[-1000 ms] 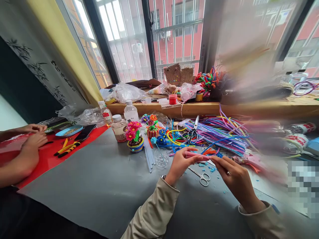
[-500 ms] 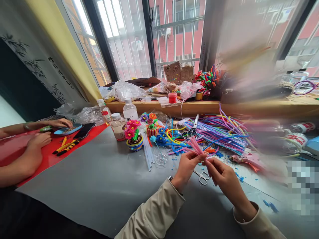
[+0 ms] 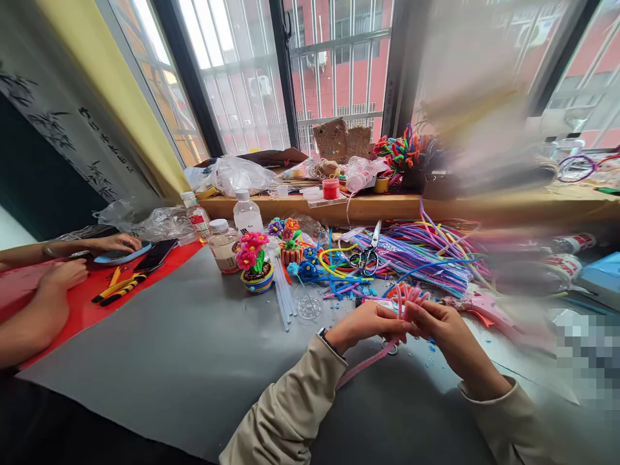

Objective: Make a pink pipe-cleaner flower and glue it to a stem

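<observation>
A bunch of pink pipe cleaners (image 3: 407,296) is pinched between my two hands, its looped tops pointing up. My left hand (image 3: 371,323) is closed around the left side of the bunch, and one long pink stem trails down toward my left sleeve. From the other side my right hand (image 3: 440,329) grips the bunch, with thumb and fingertips pressed together. The small silver scissors (image 3: 390,348) lie under my hands, mostly hidden. Beyond my left hand stands a clear plastic cup (image 3: 308,303) holding a blue pipe-cleaner flower.
Black-handled scissors (image 3: 367,255) rest by a heap of coloured pipe cleaners (image 3: 421,255). A pink glue gun (image 3: 494,313) lies at right. Potted pipe-cleaner flowers (image 3: 256,271), glue sticks (image 3: 283,290) and bottles (image 3: 223,245) stand left of centre. Another person's hands (image 3: 119,243) work over a blue dish.
Both hands have moved slightly right with the pink bunch, which now stands more upright. A long pink stem now hangs below my left hand. The view has shifted a little.
</observation>
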Tool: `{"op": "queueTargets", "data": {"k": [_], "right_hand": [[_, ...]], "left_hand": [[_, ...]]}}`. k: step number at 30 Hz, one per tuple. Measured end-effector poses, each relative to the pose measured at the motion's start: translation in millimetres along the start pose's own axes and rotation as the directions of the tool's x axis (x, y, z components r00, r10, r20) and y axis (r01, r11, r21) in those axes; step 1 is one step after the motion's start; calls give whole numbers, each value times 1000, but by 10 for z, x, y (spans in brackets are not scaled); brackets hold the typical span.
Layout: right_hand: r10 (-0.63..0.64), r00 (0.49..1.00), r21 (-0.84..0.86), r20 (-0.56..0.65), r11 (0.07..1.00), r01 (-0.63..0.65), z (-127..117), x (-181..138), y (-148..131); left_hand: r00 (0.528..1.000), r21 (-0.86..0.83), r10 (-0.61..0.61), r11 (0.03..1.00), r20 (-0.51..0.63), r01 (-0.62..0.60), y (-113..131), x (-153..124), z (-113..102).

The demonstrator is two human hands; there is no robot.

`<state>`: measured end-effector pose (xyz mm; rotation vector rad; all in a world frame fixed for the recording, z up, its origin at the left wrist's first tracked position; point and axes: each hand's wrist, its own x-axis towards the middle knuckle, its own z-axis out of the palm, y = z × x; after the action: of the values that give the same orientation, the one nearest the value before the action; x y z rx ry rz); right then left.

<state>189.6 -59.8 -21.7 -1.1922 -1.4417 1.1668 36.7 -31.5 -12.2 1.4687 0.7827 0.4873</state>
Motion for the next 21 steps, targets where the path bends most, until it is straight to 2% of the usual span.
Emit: {"op": "queueTargets", "data": {"k": [4, 8, 13, 17, 21], "right_hand": [[68, 996, 20, 60, 997, -69, 36, -11, -37], [52, 999, 34, 18, 998, -52, 54, -6, -22], [65, 997, 176, -28, 983, -59, 32, 5, 47], [59, 991, 252, -122, 967, -26, 46, 1, 40], [38, 993, 275, -113, 961, -5, 58, -9, -3]], "left_hand": [[999, -7, -18, 1000, 47, 18, -54, -18, 21], [999, -3, 14, 1000, 51, -14, -60, -30, 29], [995, -11, 96, 995, -5, -96, -43, -30, 37], [997, -88, 72, 993, -36, -74, -45, -32, 51], [997, -153, 62, 986, -49, -69, -55, -47, 48]]}}
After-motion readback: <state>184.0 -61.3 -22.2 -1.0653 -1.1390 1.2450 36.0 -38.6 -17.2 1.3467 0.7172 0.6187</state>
